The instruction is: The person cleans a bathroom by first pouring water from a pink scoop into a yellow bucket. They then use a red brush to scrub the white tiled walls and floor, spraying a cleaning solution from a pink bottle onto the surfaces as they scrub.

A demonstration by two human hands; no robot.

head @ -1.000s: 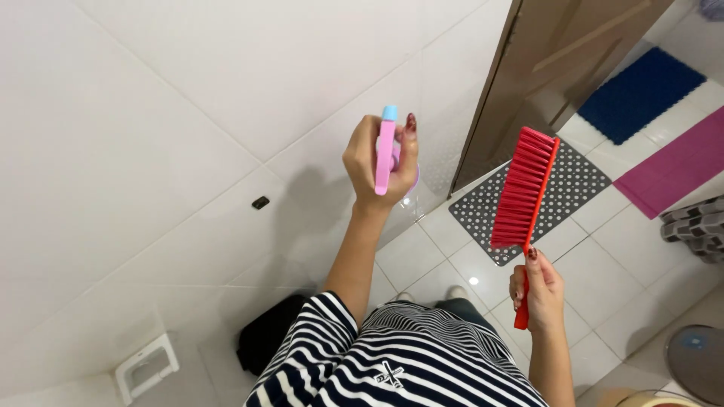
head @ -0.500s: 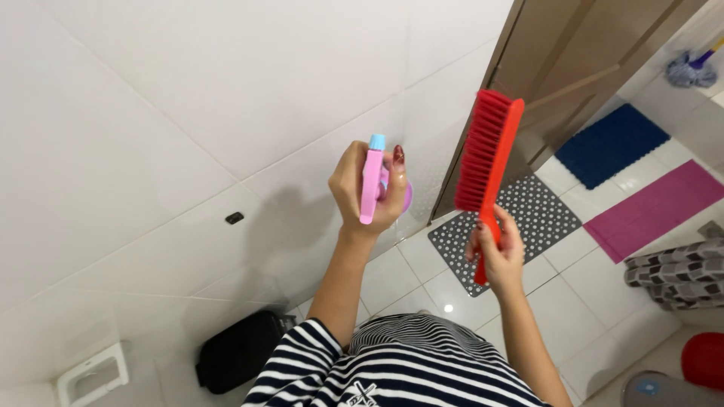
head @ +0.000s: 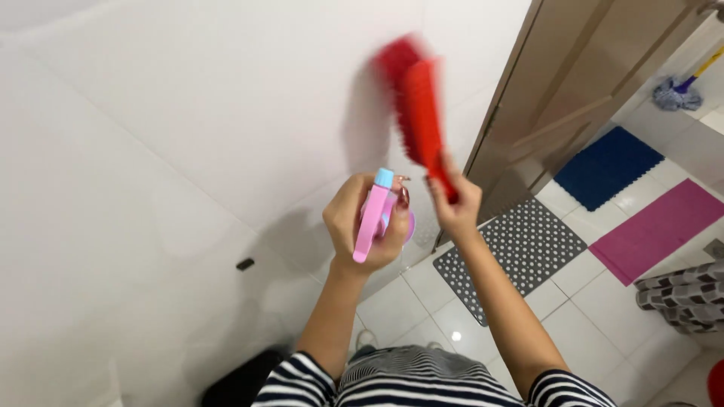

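A red plastic scrubbing brush with a long handle and dense red bristles (head: pixel 416 113) is raised against the white tiled wall (head: pixel 188 136), bristles turned toward the tiles and blurred by motion, its head high and its handle slanting down into the right hand (head: pixel 455 205). That hand's fingers are wrapped tightly round the lower end of the handle, a grip that gives reach up the wall. Just beside it, the left hand (head: pixel 362 230) holds a pink plastic spray bottle with a pale blue cap (head: pixel 375 215) upright, fingers curled closed round its body with the nozzle end toward the wall, close to where the brush works. Below lie white floor tiles (head: pixel 422 309), a grey mat with white dots (head: pixel 513 245), a dark blue mat (head: pixel 607 166) and a magenta mat (head: pixel 660 226) beside a brown door (head: pixel 573 83).
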